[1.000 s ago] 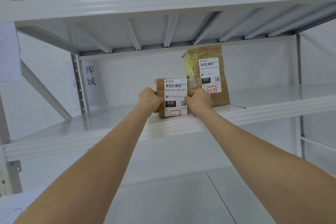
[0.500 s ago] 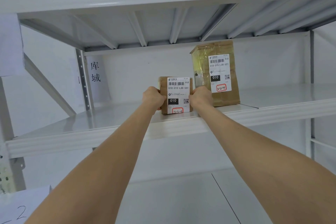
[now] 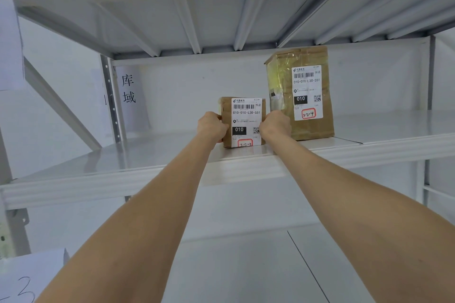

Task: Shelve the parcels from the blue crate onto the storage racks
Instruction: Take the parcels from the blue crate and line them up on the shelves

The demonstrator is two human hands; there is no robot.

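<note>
L grip (image 3: 213, 126), R grip (image 3: 275, 124): parcel (image 3: 226, 115) upright, label (image 3: 246, 118) out

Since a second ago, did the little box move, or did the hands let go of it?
The small parcel seems to have slid a little deeper onto the shelf, away from its front edge. The left hand and right hand were already gripping its sides and have not let go. The big parcel beside it stayed upright in its place.

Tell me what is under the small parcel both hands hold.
The small parcel stands on the white shelf, held by the left hand and right hand. Its underside is hidden.
</note>
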